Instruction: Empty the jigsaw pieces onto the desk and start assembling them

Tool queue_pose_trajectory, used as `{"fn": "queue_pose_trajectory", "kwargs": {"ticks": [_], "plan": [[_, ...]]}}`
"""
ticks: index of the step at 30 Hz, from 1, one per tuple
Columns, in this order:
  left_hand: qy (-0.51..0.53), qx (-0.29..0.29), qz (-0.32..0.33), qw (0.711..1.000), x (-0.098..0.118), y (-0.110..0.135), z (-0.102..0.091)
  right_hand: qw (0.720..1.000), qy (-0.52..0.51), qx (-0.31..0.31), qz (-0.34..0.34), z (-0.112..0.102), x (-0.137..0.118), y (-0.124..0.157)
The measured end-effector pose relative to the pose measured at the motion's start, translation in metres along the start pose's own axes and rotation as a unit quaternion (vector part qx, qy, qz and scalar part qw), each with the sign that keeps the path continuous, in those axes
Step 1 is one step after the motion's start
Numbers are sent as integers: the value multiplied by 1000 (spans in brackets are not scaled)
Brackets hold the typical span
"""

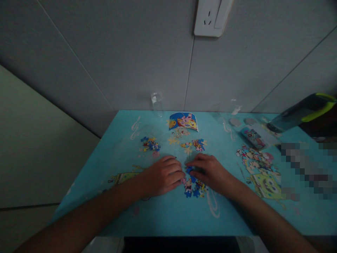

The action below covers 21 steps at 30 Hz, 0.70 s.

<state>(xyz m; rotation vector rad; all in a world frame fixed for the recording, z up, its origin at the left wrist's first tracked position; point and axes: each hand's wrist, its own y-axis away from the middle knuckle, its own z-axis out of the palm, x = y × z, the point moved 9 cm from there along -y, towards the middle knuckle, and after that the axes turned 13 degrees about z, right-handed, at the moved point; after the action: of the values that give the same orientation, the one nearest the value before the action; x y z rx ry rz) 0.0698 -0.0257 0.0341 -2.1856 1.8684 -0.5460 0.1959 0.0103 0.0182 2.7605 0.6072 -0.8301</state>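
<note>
My left hand rests palm down on the blue table, fingers curled toward a joined patch of puzzle pieces in the middle. My right hand lies beside it on the right, fingertips pressed onto blue pieces at the top of that patch. The two hands almost meet over the patch. Whether either one pinches a piece is hidden by the fingers. A picture card leans at the back of the table.
Loose piece heaps lie at back left, back centre and right. A clear cup, a small box, two round lids and a dark bottle stand near the grey wall.
</note>
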Motion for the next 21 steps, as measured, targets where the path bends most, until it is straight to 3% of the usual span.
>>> {"fn": "queue_pose_trajectory", "kwargs": {"ticks": [4, 12, 21], "plan": [[1, 8, -6, 1000, -2, 1, -1, 999, -36, 14, 12, -6, 2, 0], [29, 50, -85, 995, -18, 11, -9, 991, -135, 7, 2, -3, -18, 5], [21, 81, -93, 992, -16, 10, -12, 982, -186, -2, -19, -6, -26, 8]]}}
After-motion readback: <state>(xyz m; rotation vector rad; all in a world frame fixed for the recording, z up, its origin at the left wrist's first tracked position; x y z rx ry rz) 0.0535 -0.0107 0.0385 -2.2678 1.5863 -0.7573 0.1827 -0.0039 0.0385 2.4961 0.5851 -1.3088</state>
